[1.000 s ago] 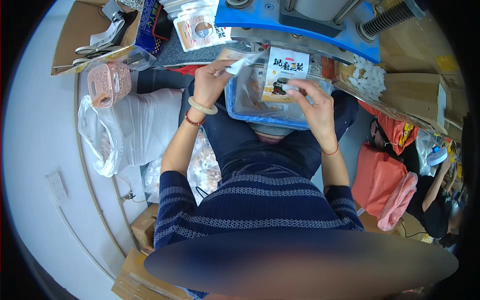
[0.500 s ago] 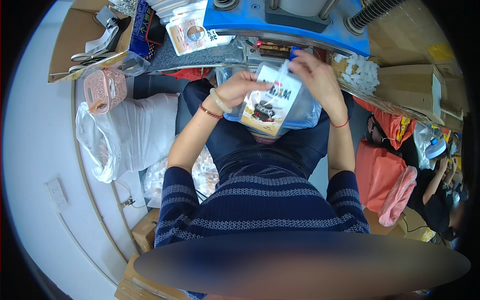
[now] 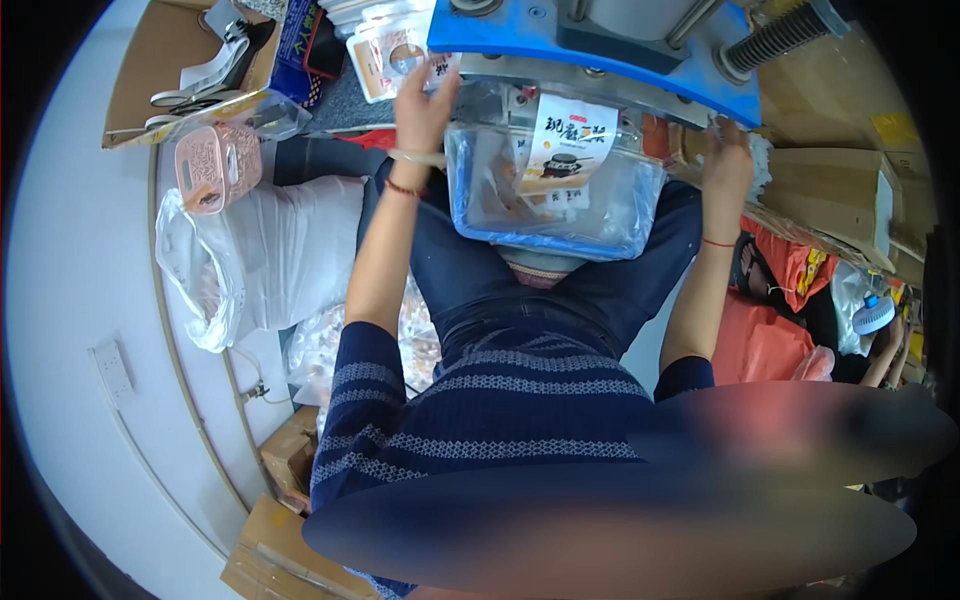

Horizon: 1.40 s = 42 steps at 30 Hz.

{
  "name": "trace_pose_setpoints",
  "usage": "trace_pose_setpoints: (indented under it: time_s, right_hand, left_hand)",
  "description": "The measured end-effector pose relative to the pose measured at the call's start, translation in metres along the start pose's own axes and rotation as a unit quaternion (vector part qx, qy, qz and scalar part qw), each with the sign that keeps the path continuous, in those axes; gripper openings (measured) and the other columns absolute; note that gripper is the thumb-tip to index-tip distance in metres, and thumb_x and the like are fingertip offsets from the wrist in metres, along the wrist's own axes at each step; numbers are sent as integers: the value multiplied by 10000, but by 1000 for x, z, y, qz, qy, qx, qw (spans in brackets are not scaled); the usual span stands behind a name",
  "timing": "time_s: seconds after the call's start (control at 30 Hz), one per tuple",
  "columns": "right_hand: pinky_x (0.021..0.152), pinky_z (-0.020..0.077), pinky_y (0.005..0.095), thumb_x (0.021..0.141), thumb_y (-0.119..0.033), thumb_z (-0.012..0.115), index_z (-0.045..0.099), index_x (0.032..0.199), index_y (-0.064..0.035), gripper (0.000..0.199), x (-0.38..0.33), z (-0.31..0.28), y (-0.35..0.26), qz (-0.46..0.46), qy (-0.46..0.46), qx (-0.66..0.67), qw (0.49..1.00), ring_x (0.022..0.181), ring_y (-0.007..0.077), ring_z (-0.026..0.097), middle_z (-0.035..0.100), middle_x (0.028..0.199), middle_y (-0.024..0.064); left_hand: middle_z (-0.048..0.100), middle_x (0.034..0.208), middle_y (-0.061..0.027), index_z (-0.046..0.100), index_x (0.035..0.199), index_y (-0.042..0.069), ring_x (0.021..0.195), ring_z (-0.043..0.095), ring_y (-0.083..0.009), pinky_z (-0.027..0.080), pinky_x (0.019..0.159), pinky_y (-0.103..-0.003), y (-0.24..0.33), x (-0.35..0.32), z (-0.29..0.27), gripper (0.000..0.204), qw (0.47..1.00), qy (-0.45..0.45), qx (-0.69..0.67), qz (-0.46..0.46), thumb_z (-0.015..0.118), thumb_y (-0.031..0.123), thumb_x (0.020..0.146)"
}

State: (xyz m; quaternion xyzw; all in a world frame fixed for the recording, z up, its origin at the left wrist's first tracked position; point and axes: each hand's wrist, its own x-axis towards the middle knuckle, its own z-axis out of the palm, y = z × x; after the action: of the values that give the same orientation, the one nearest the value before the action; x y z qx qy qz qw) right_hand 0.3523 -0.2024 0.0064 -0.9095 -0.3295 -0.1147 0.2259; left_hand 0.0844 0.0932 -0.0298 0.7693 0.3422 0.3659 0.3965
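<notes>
- A navy knitted top with pale patterned stripes is worn, sleeves pushed above the elbows.
- Dark blue jeans are worn.
- A red string bracelet and a pale bangle are seen on the left wrist (image 3: 405, 172).
- A red string is seen on the right wrist (image 3: 718, 242).

lap (image 3: 470, 280), clear bin (image 3: 600, 215), pouch (image 3: 568, 135) inside

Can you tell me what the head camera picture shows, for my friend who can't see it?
A seated person, seen from above, holds a clear plastic bin on their lap, with a white printed pouch standing in it under a blue machine. Their left hand reaches up toward a stack of pouches, and their right hand touches the machine's edge.
</notes>
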Motion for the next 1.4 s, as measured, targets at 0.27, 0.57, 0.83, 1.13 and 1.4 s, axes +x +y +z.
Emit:
trace_pose_setpoints:
  time_s: [0.27,0.57,0.83,1.13,1.4]
  right_hand:
    - [808,497,306,886,-103,666,686,1097,-34,223,-46,-55,-32,37,-62,229,971,914,220,647,675,1018,121]
    - [773,506,284,829,-57,723,684,1020,-19,199,-52,-67,-151,-173,-79,419,888,855,182,645,687,979,106]
    - [741,505,356,917,-177,624,646,1070,-5,231,-28,-62,-131,-251,-236,267,900,826,293,658,655,931,161]
    - [748,509,477,878,-103,552,625,1020,-11,184,-4,-23,-55,-20,-97,-50,994,883,386,639,662,930,200]
    - [766,499,491,929,-171,520,613,1047,-34,204,14,13,0,-50,-42,-69,996,900,411,624,640,990,227]
  left_hand:
    - [670,1161,-81,671,1146,87,1131,588,-264,424,982,-384,-28,-50,-52,503,938,-107,238,230,584,-72,677]
    - [708,951,-51,720,1016,-19,862,608,-69,486,765,-216,81,-71,-32,178,971,-175,-139,-79,691,-3,841]
    - [726,896,-67,724,988,-32,800,619,-54,490,717,-207,80,-62,-10,236,814,-482,-227,-231,733,173,872]
    - [690,1091,-143,632,1131,-77,978,672,-174,533,878,-302,58,-44,42,318,714,-339,-450,-416,684,132,897]
    - [713,848,-97,679,1061,-15,759,649,-181,516,677,-307,22,-28,25,351,957,-157,-176,-169,730,275,870]
